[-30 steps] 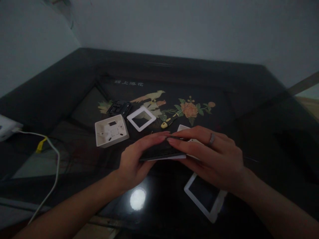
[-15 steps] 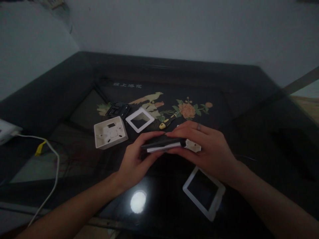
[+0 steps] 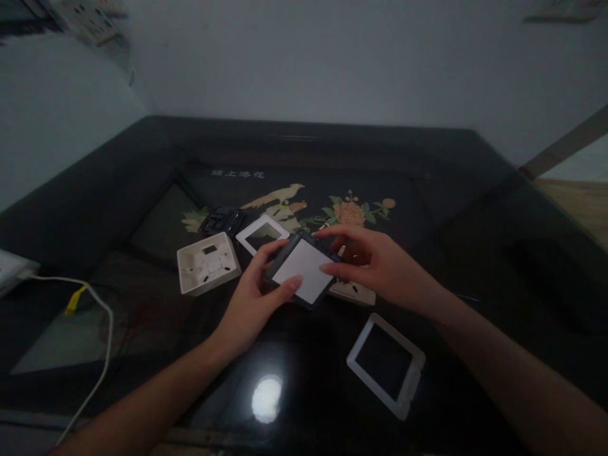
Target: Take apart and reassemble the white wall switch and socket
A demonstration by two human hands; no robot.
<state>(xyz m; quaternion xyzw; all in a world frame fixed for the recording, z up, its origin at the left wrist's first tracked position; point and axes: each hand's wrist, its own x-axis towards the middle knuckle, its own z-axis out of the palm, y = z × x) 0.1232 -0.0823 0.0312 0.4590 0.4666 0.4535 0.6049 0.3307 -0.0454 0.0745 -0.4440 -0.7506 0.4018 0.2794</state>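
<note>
Between my two hands is a wall switch (image 3: 306, 269) with a white face and a dark frame, held above the table with its face towards me. My left hand (image 3: 259, 294) grips its left side, thumb on the white face. On the right side, my right hand (image 3: 375, 259) pinches it with the thumb on the face and the fingers behind. A white mounting box (image 3: 358, 294) lies just behind and below the switch, partly hidden by it and by my right hand. One white cover frame (image 3: 247, 239) is beyond my left fingers; another white cover frame (image 3: 401, 404) lies nearer me.
At left on the dark glossy table (image 3: 304, 392) stand another open white mounting box (image 3: 209, 263) and a black switch module (image 3: 221, 220). A white cable (image 3: 110, 335) with a yellow tag (image 3: 75, 301) runs down the left side from a white power strip (image 3: 12, 269).
The switch has turned from edge-on to showing me its white face. My right hand has shifted its grip, and the box behind shows more. The yellow-handled screwdriver is now mostly hidden.
</note>
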